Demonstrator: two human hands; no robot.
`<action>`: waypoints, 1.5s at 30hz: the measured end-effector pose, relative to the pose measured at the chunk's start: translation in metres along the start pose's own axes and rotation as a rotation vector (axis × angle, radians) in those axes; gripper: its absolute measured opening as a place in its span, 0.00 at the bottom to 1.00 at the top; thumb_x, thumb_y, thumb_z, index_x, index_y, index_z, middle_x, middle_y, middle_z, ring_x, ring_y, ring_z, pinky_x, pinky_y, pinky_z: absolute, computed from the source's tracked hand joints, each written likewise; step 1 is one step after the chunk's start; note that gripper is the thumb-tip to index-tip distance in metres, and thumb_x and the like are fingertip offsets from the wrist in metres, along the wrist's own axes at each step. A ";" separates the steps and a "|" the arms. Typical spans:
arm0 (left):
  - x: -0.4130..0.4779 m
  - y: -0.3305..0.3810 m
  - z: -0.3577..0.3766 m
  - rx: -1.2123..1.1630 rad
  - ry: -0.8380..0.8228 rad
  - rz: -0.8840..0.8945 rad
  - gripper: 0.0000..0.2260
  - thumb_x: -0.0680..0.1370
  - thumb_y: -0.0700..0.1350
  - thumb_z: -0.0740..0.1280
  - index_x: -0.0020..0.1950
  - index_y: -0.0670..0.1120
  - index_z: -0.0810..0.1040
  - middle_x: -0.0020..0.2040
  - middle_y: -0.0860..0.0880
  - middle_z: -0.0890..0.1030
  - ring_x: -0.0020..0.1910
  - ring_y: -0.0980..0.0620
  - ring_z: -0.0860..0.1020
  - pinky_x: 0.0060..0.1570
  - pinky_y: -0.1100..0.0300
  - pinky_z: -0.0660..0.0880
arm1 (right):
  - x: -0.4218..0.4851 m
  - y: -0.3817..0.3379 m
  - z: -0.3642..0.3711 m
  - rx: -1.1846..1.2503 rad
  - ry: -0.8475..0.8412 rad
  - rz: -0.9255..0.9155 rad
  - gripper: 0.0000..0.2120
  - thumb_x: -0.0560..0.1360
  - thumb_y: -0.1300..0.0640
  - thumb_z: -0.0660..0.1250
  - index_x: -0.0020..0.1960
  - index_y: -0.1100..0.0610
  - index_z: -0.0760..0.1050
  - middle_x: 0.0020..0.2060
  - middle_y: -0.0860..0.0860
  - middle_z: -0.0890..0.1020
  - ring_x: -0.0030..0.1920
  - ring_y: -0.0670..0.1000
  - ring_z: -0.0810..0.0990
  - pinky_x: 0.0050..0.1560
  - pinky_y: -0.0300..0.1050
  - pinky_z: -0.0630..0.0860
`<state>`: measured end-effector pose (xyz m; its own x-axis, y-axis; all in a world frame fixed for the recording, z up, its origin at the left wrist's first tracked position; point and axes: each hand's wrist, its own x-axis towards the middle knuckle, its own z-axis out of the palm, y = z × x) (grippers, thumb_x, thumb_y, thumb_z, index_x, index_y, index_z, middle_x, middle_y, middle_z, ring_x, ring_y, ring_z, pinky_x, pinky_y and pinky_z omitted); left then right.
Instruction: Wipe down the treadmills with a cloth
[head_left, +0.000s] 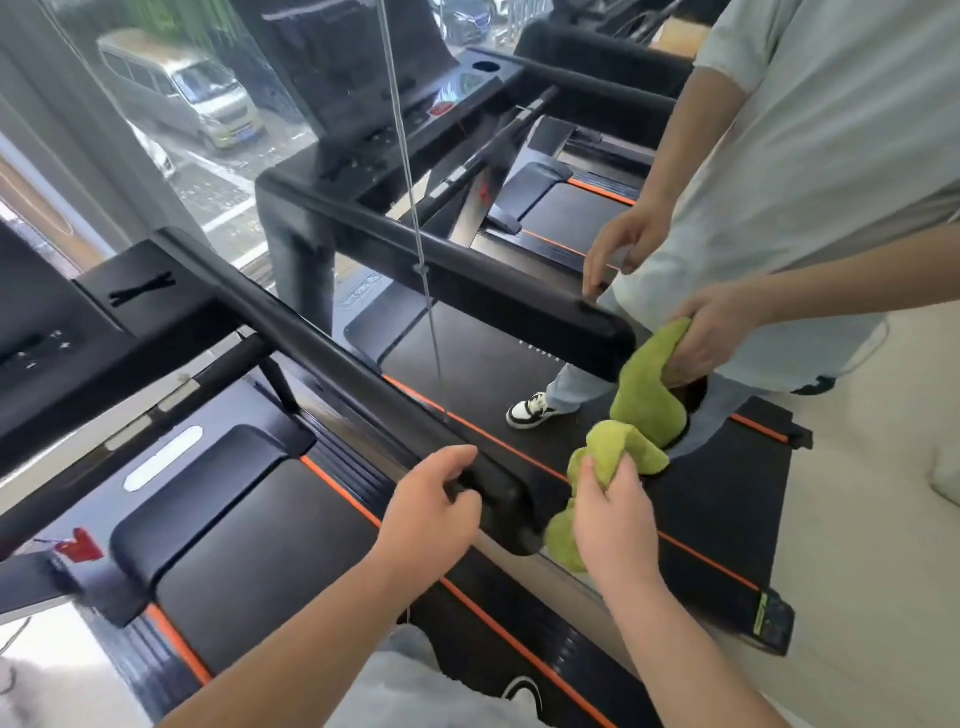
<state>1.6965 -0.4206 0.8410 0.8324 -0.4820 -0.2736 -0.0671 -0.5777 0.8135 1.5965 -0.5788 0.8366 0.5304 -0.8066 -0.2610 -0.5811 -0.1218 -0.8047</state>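
On the left, the near treadmill (234, 519) is stretching out below me, and its handrail (322, 353) is slanting down towards my hands. My left hand (431, 504) is curling round the end of that handrail, fingers over the top and thumb on the near side. Just to its right, my right hand (615, 525) is gripping my green cloth (623, 441) in a tight bunch. The cloth is hanging just beside the rail's end cap, though I cannot tell whether it is touching.

I am judging that the rail end is the part in hand. To do it well, I should be spreading the cloth flatter and wrapping it round the end cap. Then I should draw it along the bar towards the console, sliding my left hand away so the patch under it gets wiped too.

Further right, another person is standing on the second treadmill (467, 358). One hand (623, 239) is touching its rail end, and the other hand (711, 332) is gripping a second green cloth (649, 400).

Counting: two treadmills are showing plainly, with part of what may be a third at the top right. There are two green cloths and four hands.
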 end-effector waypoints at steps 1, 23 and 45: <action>0.004 -0.006 -0.004 0.012 0.007 -0.008 0.24 0.76 0.37 0.64 0.71 0.52 0.78 0.64 0.57 0.81 0.66 0.59 0.77 0.70 0.58 0.72 | 0.001 0.000 0.011 -0.094 -0.059 -0.056 0.17 0.85 0.47 0.57 0.70 0.54 0.71 0.62 0.55 0.82 0.64 0.60 0.78 0.63 0.52 0.73; 0.088 -0.054 -0.088 -0.094 0.092 -0.076 0.18 0.73 0.31 0.63 0.39 0.53 0.82 0.36 0.52 0.83 0.35 0.48 0.79 0.36 0.55 0.76 | 0.063 -0.090 0.139 -0.823 -0.374 0.004 0.33 0.86 0.41 0.40 0.66 0.57 0.79 0.62 0.57 0.83 0.65 0.60 0.80 0.64 0.56 0.72; 0.170 -0.129 -0.210 -0.162 0.201 -0.116 0.19 0.74 0.31 0.63 0.43 0.55 0.82 0.40 0.58 0.83 0.36 0.57 0.78 0.38 0.63 0.75 | 0.010 -0.128 0.236 -0.986 -0.217 -0.642 0.30 0.78 0.46 0.58 0.77 0.58 0.70 0.73 0.60 0.74 0.69 0.68 0.73 0.66 0.69 0.69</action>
<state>1.9619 -0.2896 0.7976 0.9230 -0.2687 -0.2756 0.1106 -0.5007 0.8585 1.8217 -0.4349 0.8107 0.9350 -0.3331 -0.1219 -0.3446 -0.9345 -0.0896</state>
